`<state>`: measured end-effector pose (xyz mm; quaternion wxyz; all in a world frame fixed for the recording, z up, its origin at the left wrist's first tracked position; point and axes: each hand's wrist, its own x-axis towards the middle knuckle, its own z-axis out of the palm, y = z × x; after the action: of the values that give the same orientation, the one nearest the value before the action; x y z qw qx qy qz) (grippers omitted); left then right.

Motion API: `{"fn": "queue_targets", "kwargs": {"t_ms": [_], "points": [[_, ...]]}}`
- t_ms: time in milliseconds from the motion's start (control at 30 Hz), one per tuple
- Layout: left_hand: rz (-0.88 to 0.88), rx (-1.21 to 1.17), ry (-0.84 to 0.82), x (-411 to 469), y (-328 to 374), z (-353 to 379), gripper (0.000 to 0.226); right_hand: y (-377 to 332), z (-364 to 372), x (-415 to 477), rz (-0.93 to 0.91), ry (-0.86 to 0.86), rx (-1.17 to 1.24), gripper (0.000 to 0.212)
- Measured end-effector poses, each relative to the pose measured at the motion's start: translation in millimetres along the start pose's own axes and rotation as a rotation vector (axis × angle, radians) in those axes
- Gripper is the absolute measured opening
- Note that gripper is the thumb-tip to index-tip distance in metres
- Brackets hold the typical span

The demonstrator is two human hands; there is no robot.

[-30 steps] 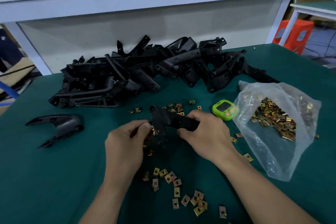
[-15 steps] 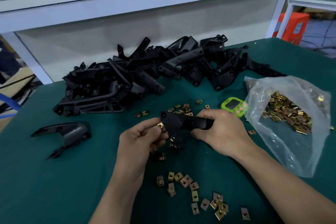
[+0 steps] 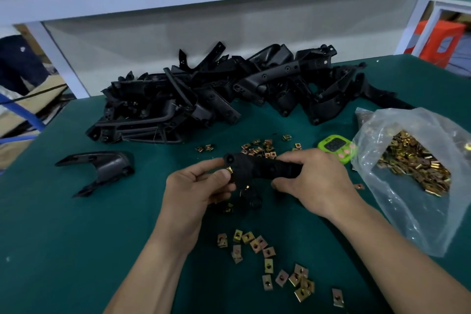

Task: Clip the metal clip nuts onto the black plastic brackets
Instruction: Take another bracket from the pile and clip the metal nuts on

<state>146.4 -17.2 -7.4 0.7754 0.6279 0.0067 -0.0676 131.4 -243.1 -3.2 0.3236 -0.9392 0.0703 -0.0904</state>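
- Nearest us on the green table [image 3: 63, 250], loose clip nuts [image 3: 265, 250] lie scattered, just below and between our wrists.
- Above them, our right hand [image 3: 313, 181] grasps a bracket [image 3: 257, 167] by its right end, fingers curled round it, and holds it off the table.
- Our left hand [image 3: 196, 186] pinches one nut [image 3: 230, 170] between thumb and forefinger, touching the bracket's left end.
- We judge the coming push turns on this: the bracket's long axis runs left to right across us, and its free end points at the left hand. The nut should therefore slide on from the left, along that axis, while the right hand braces.
- Farther right sit a green timer [image 3: 336, 146] and a clear bag [image 3: 407, 211] of nuts.
- Farther left lies a lone bracket [image 3: 102, 166], well apart from our hands.
- Farthest off, a pile [image 3: 216, 94] of brackets spans the table's back.
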Motion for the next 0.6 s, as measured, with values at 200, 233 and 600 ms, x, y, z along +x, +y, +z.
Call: {"fn": "queue_targets", "kwargs": {"t_ms": [200,233,600], "points": [[0.0,0.076,-0.03,-3.9,-1.0,-0.1,0.037,-5.7,-3.5,-7.0,-0.121,0.079,-0.225,0.022],[-0.005,0.091,-0.053,-4.9,-0.4,-0.3,0.04,-6.0,-3.5,-8.4,-0.145,0.081,-0.245,0.022],[0.135,0.145,0.08,-6.2,-2.6,15.5,0.045,-13.0,24.9,-13.5,-0.013,0.047,-0.023,0.019]]}}
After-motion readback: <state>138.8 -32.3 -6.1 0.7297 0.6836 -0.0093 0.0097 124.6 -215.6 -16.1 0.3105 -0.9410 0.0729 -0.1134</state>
